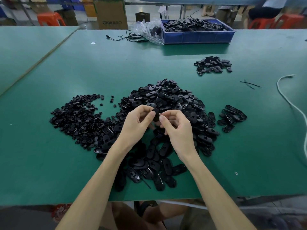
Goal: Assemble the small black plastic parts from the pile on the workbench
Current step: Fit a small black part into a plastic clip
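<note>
Left hand (134, 123), right hand (177, 127) pinch part (155, 113); blue crate (199, 37) holds parts (194, 25).

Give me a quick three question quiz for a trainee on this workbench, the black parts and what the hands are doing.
1. True or false: the blue crate at the far edge of the workbench is empty.
2. What do the left hand and right hand pinch between them? A) a small black part B) a white cable C) a plastic bag
3. On which side of the hands does the pile of small round parts lie?
Key: 1 false, it holds black parts. 2 A. 3 the person's left.
</note>
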`<action>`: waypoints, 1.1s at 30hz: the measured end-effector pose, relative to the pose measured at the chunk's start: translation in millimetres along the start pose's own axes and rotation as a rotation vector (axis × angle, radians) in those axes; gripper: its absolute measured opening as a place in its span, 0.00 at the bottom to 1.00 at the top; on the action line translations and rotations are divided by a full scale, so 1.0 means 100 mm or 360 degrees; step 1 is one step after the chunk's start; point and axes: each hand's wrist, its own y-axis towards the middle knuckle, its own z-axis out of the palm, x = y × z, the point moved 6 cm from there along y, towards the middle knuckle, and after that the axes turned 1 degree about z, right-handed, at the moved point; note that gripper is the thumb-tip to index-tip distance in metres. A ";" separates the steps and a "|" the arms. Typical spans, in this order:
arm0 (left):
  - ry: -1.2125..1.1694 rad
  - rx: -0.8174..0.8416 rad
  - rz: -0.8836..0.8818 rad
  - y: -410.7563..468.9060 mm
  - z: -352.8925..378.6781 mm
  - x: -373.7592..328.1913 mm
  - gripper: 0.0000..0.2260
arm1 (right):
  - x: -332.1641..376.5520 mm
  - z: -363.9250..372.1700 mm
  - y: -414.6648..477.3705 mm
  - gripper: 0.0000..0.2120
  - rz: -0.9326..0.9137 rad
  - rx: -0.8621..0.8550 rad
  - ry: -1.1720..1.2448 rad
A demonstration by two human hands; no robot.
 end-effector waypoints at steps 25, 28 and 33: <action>0.0161 0.0167 0.0085 -0.01 0.06 -0.04 0.08 | 0.02 -0.06 -0.01 0.09 0.0052 -0.0059 0.0114; 0.0154 0.0163 0.0070 -0.01 0.06 -0.03 0.08 | 0.02 -0.06 -0.01 0.08 0.0061 -0.0064 0.0118; 0.0160 0.0149 0.0058 0.00 0.07 -0.02 0.09 | 0.02 -0.05 0.00 0.08 0.0040 -0.0049 0.0102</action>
